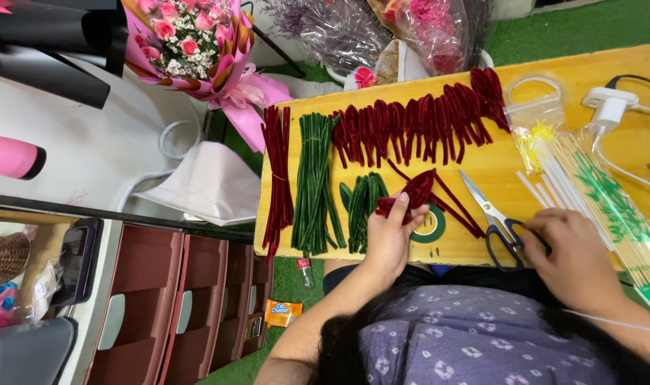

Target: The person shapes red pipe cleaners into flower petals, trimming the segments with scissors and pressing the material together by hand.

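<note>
Head view looks down on a yellow table [496, 167]. Nearest, the left hand [389, 239] is clamped on a folded dark red chenille piece [410, 194], held just above a roll of green tape [430, 224]. The right hand [571, 257] rests on the black handles of the scissors [493, 217], fingers curled over them, blades pointing away. Left of these lie green stems [314, 182] and straight red stems [277, 178]; farther off, a row of folded red petals [418, 121]. The likely risk: lifting the scissors one-handed could swing the blades into the held piece or knock the loose red stems beside them.
</note>
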